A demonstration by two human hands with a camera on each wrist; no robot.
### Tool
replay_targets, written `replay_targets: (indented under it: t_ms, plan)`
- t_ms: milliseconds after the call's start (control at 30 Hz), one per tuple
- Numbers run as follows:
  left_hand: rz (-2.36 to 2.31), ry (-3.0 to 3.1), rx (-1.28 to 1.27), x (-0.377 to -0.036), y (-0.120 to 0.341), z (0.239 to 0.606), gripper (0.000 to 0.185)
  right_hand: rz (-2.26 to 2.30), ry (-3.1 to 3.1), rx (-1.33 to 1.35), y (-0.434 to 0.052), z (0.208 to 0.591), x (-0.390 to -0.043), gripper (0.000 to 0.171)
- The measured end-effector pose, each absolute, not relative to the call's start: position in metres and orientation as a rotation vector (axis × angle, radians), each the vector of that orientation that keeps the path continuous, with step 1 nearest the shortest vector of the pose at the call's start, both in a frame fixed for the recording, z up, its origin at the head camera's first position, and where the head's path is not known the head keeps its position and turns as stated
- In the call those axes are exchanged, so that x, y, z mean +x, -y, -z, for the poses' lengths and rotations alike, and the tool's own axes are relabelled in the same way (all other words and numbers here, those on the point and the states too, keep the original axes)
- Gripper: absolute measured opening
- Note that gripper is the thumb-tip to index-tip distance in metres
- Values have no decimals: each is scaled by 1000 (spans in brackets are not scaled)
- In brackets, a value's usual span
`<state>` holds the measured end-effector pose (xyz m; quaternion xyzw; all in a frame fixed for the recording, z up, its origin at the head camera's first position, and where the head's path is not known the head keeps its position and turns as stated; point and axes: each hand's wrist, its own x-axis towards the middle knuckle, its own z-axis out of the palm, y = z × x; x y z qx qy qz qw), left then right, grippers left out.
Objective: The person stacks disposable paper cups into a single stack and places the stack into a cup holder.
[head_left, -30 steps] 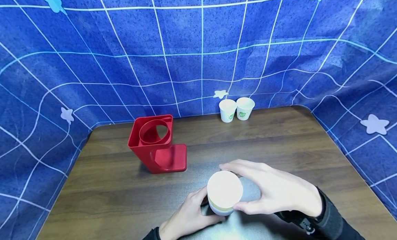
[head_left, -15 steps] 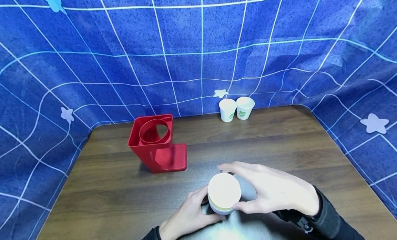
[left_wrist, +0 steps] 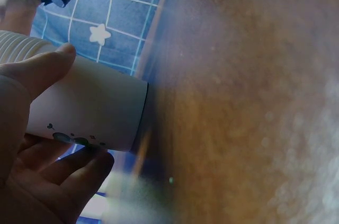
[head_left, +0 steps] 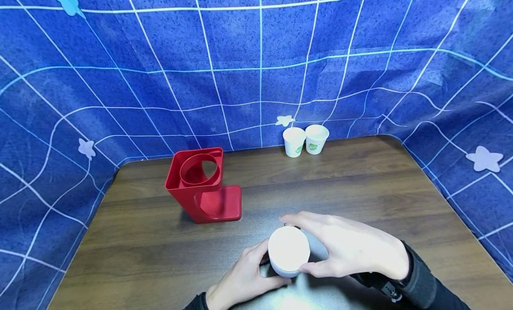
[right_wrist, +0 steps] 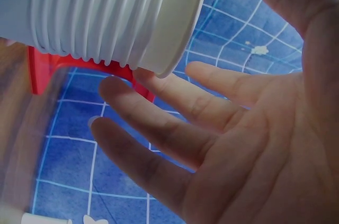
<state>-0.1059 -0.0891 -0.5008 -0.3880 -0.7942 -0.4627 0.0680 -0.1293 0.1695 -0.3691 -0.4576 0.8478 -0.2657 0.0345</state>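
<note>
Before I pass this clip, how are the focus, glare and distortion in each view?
Head view: sharp, but wide-angle bending curves the blue grid cloth, and glare whitens the table by the hands. Left wrist view: the cup stack is clear, the tabletop hazy and blurred. Right wrist view: the stacked rims are crisp, the red holder soft.
</note>
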Motion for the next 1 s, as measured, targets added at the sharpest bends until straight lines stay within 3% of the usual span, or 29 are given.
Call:
replay_targets:
  t_ms: [733,1000]
  plan:
    - [1374,2398,-1158,-105,89,498,75,760,-2614,-1420,-167,371,-129,70]
    - [1376,2395,-1159,-105,89,501,76,825,-2536,-1537,-166,374,-132,55]
